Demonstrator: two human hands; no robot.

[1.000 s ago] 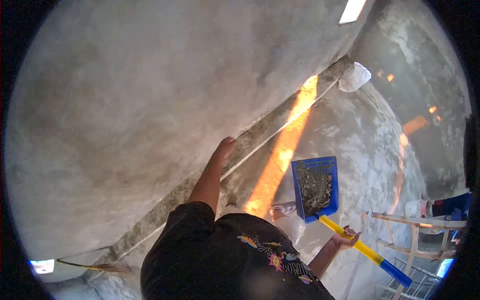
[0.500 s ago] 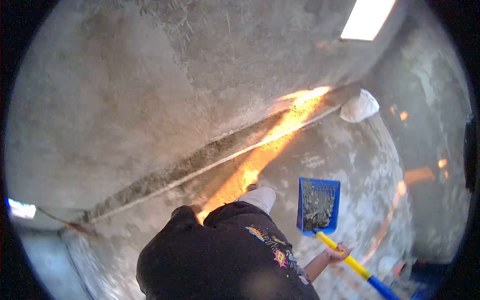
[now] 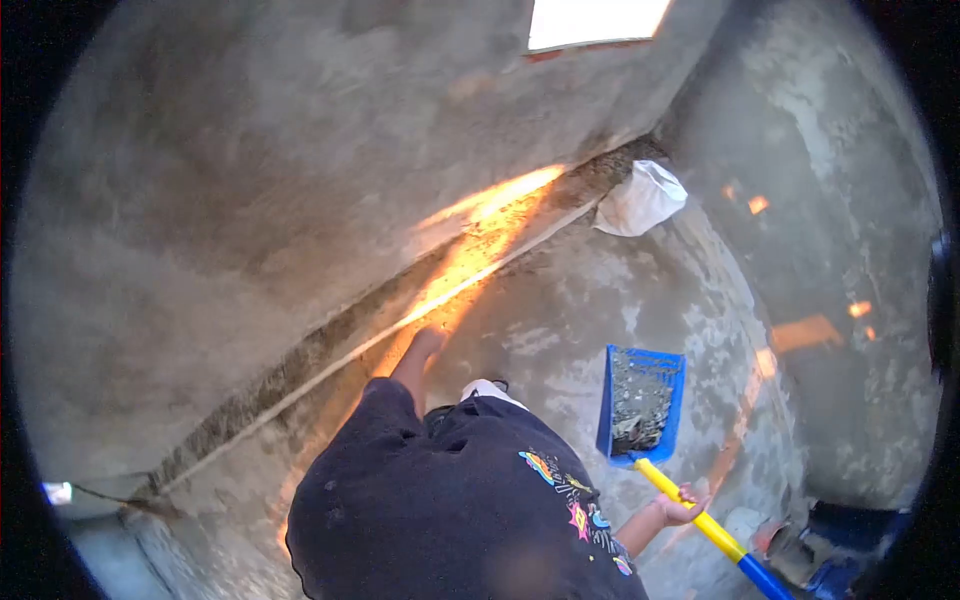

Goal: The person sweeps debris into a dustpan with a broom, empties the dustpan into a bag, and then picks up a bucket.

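Observation:
My right hand is closed around the yellow part of a long-handled dustpan's handle, which turns blue lower down. The blue dustpan holds grey grit and crumbly debris and is over the concrete floor, right of my body. My left arm comes out of a dark sleeve and reaches forward beside the sunlit strip. At its far end, my left hand is small and blurred, with no fingers that I can make out. Whether it holds anything does not show.
A white sack lies in the corner near a low ledge along the concrete wall. A bright opening is in that wall. Dark and blue items are at lower right. A white shoe or trouser leg shows ahead.
My left arm has come into view, reaching forward. The view has shifted, so the sack and opening sit further left. My right hand still grips the dustpan handle.

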